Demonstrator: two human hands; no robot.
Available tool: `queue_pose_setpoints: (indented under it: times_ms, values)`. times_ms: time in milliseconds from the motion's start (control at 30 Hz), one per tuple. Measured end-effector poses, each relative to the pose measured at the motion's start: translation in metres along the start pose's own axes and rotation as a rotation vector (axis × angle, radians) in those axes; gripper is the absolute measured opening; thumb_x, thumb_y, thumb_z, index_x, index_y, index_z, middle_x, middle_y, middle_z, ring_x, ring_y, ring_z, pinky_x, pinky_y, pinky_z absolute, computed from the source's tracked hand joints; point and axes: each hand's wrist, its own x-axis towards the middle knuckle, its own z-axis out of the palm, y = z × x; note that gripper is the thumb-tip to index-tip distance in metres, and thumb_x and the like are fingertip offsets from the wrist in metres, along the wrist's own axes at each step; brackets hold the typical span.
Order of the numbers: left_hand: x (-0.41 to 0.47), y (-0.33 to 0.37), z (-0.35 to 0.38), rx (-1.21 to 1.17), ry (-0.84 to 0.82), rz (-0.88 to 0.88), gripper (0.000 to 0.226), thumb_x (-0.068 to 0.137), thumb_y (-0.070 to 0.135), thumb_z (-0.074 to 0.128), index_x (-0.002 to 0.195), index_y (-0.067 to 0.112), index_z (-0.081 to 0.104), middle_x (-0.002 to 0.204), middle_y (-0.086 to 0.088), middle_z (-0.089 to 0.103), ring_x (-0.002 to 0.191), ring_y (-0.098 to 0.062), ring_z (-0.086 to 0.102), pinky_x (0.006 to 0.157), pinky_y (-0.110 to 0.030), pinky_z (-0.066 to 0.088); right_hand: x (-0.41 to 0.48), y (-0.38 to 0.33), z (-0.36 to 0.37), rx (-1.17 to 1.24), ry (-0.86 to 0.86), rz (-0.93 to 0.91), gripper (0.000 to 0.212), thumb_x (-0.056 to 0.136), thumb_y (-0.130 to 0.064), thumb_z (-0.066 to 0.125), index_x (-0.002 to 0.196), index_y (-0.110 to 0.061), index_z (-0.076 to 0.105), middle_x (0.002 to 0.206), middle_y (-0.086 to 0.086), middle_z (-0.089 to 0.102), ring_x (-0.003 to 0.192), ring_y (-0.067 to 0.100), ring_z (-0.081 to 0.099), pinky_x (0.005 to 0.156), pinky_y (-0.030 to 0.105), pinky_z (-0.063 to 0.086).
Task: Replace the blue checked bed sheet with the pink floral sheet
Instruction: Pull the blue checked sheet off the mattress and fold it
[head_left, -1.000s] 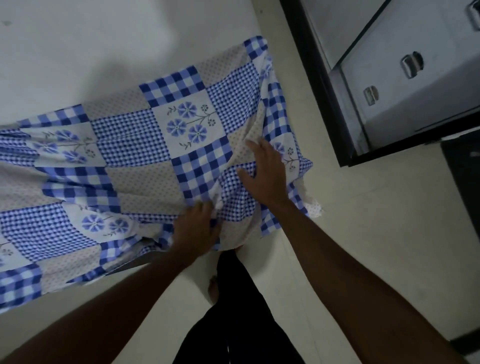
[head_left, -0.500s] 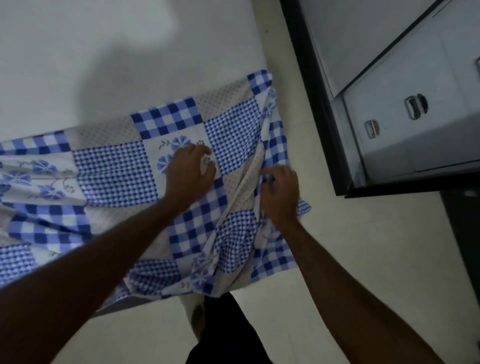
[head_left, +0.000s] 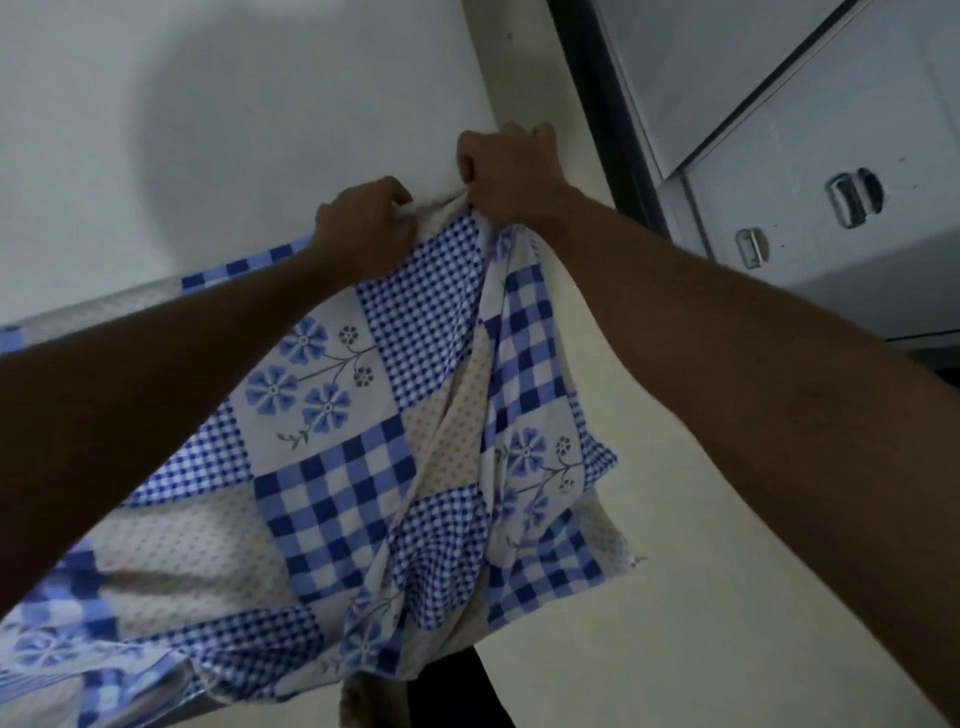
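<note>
The blue checked sheet (head_left: 332, 499) is held by both hands at its upper edge, over the right-hand edge of a bare white mattress (head_left: 208, 130). The left hand (head_left: 363, 228) is closed on the fabric, its fingers curled over a bunched fold of the edge. The right hand (head_left: 506, 174) is clenched into a fist just beside it, and the gathered corner of the sheet is gripped beneath the knuckles. The two hands are set near each other but are not touching, with a short span of pale hem drawn between them. From this grip the sheet is draped downward and toward the viewer in loose folds. Its patchwork of large checks, fine gingham, dotted cream squares and blue flower panels is shown face up. The left portion of the sheet is spread across the mattress beneath the left forearm, and a narrow checked border is seen along the mattress further left. The lower right corner is hung past the mattress edge above a cream floor (head_left: 701, 597). At the bottom edge of the view a bare foot (head_left: 358, 706) and a dark trouser leg (head_left: 447, 691) are partly covered by the hanging fabric. To the right, a grey cabinet (head_left: 831, 286) with a dark frame is located, fitted with a larger metal handle (head_left: 852, 195) and a smaller metal handle (head_left: 750, 248).
</note>
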Motion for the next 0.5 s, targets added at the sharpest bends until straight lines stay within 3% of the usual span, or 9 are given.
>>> queue_pose_setpoints:
  times_ms: [67, 133, 233, 333, 433, 500]
  values:
    - [-0.001, 0.005, -0.008, -0.074, -0.074, 0.083, 0.049, 0.079, 0.039, 0.041, 0.112, 0.01, 0.06, 0.114, -0.019, 0.064, 0.104, -0.037, 0.059, 0.084, -0.04, 0.045, 0.002, 0.007, -0.005, -0.047, -0.066, -0.014, 0.024, 0.09, -0.02, 0.048, 0.099, -0.02, 0.07, 0.099, 0.0, 0.07, 0.096, 0.028, 0.062, 0.098, 0.049, 0.031]
    - [-0.009, 0.01, -0.014, -0.104, -0.143, 0.148, 0.039, 0.076, 0.037, 0.039, 0.1, 0.012, 0.057, 0.1, -0.014, 0.063, 0.093, -0.031, 0.057, 0.074, -0.034, 0.039, -0.002, 0.013, -0.012, -0.031, -0.171, -0.028, 0.03, 0.093, -0.02, 0.044, 0.095, -0.013, 0.073, 0.1, 0.003, 0.071, 0.094, 0.028, 0.064, 0.101, 0.051, 0.034]
    - [-0.02, 0.016, -0.023, -0.216, -0.154, 0.218, 0.026, 0.081, 0.031, 0.041, 0.094, 0.014, 0.055, 0.092, -0.008, 0.062, 0.088, -0.027, 0.057, 0.071, -0.033, 0.038, -0.014, 0.016, -0.024, 0.041, -0.283, -0.012, 0.026, 0.096, -0.021, 0.042, 0.078, -0.015, 0.059, 0.093, 0.007, 0.063, 0.089, 0.027, 0.058, 0.092, 0.042, 0.04]
    - [-0.031, 0.02, -0.036, -0.375, -0.065, 0.255, 0.016, 0.082, 0.025, 0.045, 0.087, 0.015, 0.056, 0.084, -0.004, 0.062, 0.079, -0.017, 0.054, 0.068, -0.031, 0.038, -0.025, 0.011, -0.045, 0.149, -0.293, 0.01, 0.021, 0.097, -0.02, 0.043, 0.081, -0.018, 0.056, 0.089, 0.008, 0.057, 0.083, 0.024, 0.053, 0.081, 0.037, 0.047]
    - [-0.031, 0.019, -0.044, -0.576, 0.014, 0.155, 0.011, 0.079, 0.022, 0.046, 0.075, 0.017, 0.055, 0.068, 0.003, 0.054, 0.065, -0.011, 0.045, 0.06, -0.027, 0.035, -0.037, 0.016, -0.057, 0.38, -0.113, -0.309, 0.023, 0.079, 0.004, 0.047, 0.063, -0.013, 0.049, 0.059, 0.009, 0.048, 0.057, 0.013, 0.038, 0.063, 0.029, 0.033]
    - [-0.025, 0.013, -0.044, -0.737, 0.061, -0.001, 0.013, 0.077, 0.019, 0.047, 0.066, 0.023, 0.053, 0.062, 0.006, 0.051, 0.06, -0.013, 0.045, 0.058, -0.032, 0.033, -0.046, 0.02, -0.051, 0.488, -0.249, -0.278, 0.023, 0.081, -0.007, 0.042, 0.061, -0.017, 0.046, 0.063, 0.004, 0.046, 0.06, 0.013, 0.038, 0.066, 0.03, 0.032]
